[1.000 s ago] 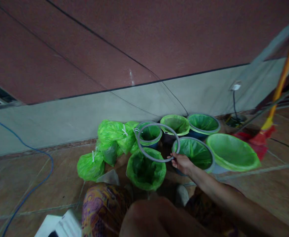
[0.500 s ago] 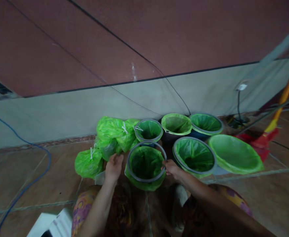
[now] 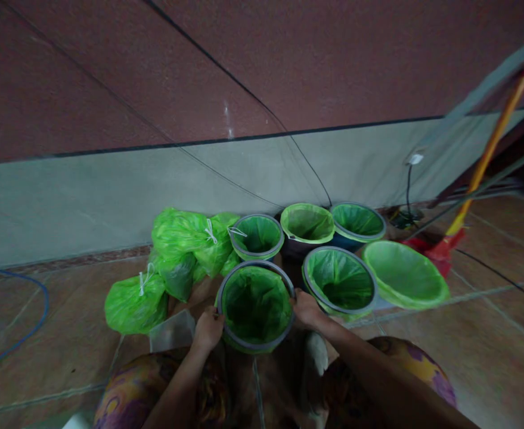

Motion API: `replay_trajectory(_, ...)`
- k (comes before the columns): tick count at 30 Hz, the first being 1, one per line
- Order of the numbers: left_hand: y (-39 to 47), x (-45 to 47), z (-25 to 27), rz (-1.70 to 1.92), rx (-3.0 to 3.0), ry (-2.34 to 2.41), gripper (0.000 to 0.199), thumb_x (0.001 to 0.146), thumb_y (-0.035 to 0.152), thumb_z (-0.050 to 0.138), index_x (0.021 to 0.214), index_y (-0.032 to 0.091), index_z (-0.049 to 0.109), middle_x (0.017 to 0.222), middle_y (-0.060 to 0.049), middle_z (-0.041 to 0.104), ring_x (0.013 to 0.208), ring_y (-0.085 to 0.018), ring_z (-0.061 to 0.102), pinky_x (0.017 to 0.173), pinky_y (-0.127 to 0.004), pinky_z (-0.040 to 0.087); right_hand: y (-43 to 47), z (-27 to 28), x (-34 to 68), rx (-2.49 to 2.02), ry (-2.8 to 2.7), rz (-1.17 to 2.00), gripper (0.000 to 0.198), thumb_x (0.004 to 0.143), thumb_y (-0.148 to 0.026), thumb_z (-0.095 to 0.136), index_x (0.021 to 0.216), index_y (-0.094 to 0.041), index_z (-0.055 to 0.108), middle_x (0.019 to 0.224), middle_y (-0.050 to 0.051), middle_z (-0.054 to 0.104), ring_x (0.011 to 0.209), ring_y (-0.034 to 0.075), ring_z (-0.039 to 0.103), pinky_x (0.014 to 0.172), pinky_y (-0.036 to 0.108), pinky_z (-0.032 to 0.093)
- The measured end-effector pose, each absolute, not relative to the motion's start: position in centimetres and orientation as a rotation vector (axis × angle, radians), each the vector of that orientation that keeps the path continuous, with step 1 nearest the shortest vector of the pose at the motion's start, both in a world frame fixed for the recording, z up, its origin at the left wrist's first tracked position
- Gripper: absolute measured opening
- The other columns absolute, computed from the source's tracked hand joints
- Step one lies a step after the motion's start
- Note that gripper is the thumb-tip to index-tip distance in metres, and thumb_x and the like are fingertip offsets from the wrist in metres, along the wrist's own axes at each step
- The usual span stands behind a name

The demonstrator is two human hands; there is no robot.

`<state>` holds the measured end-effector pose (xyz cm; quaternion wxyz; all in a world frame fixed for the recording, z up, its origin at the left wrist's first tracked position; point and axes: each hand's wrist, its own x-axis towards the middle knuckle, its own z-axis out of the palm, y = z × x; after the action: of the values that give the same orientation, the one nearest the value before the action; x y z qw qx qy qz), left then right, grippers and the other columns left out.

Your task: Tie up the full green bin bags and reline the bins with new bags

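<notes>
Right in front of me stands a trash bin (image 3: 258, 347) with a grey ring rim, lined with a green bag (image 3: 257, 304) that hangs a little over the outside. My left hand (image 3: 208, 329) is closed on the left side of this rim. Across from it, my right hand (image 3: 305, 308) grips the rim's right side, its fingertips partly hidden. Another lined bin (image 3: 340, 280) with a grey rim stands just right of my right hand. To the left of the held bin, tied green trash bags (image 3: 136, 302) with white drawstrings are heaped on the floor.
Along the wall stand more lined bins (image 3: 307, 223). A wide green-lined bin (image 3: 405, 275) sits at right, beside a red dustpan (image 3: 438, 253) with an orange-yellow handle. A clear plastic container (image 3: 172, 330) lies near my left knee. A blue hose (image 3: 45, 307) crosses the floor at left.
My left hand has come down from beside the bin and closed on its left rim. The right hand stays on the right rim. The view has shifted slightly to the right.
</notes>
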<state>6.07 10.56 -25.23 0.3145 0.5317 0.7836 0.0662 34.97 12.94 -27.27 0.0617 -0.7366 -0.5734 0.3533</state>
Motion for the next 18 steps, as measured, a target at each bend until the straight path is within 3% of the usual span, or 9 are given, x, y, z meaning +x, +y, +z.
replay_trajectory(3, 10.1, 6.5, -25.3, 0.098, 1.435, 2.116, 0.015, 0.092, 0.019, 0.052, 0.096, 0.013, 0.065, 0.099, -0.014, 0.077, 0.096, -0.021, 0.072, 0.074, -0.025, 0.046, 13.2, -27.3, 34.7, -2.325, -1.894, 0.969, 0.03, 0.094, -0.023, 0.051, 0.115, -0.007, 0.065, 0.112, 0.021, 0.072, 0.109, 0.028, 0.068, 0.089, 0.031, 0.049)
replay_trajectory(11, 10.1, 6.7, -25.2, -0.058, 1.454, 2.186, 0.026, 0.091, 0.021, 0.049, 0.107, 0.009, 0.066, 0.1, -0.02, 0.076, 0.101, -0.029, 0.072, 0.078, -0.031, 0.048, 13.9, -28.7, 33.4, -2.383, -2.066, 0.892, 0.033, 0.096, -0.022, 0.047, 0.116, -0.005, 0.067, 0.111, 0.022, 0.073, 0.107, 0.029, 0.07, 0.08, 0.031, 0.054)
replay_trajectory(18, 10.5, 6.8, -26.3, -0.096, 1.438, 2.177, 0.03, 0.092, 0.016, 0.044, 0.111, 0.006, 0.066, 0.111, -0.02, 0.074, 0.108, -0.025, 0.07, 0.082, -0.027, 0.048, 14.1, -30.0, 33.0, -2.39, -2.099, 0.843, 0.025, 0.089, -0.013, 0.054, 0.107, -0.007, 0.07, 0.105, 0.019, 0.075, 0.104, 0.027, 0.071, 0.078, 0.027, 0.055)
